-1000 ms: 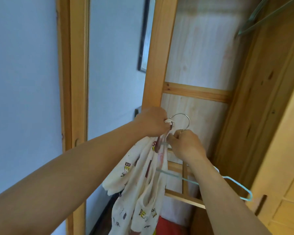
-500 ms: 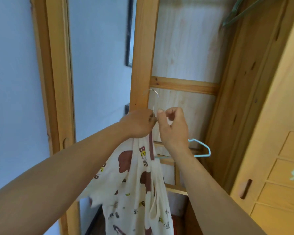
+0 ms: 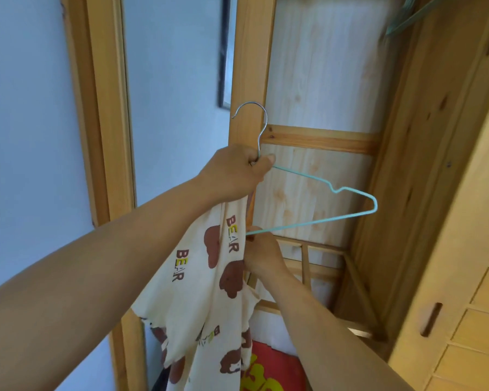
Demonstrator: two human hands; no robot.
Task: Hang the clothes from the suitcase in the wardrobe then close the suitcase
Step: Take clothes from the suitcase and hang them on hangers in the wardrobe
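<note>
My left hand grips the neck of a light-blue wire hanger just below its silver hook, and pinches the top of a cream garment printed with brown bears and the word BEAR. The garment hangs down from that hand. Lower down, my right hand holds the garment's edge at the hanger's bottom bar. Behind both hands stands the open pine wardrobe. The suitcase is out of view.
Green hangers hang at the wardrobe's top right. A wardrobe door with a slot handle stands at the right. A wooden door frame and blue wall lie left. Something red with yellow print sits at the wardrobe bottom.
My left hand has lifted the hanger so its hook and right shoulder stand free. My right hand has dropped from the hook to the bottom bar and the garment's edge.
</note>
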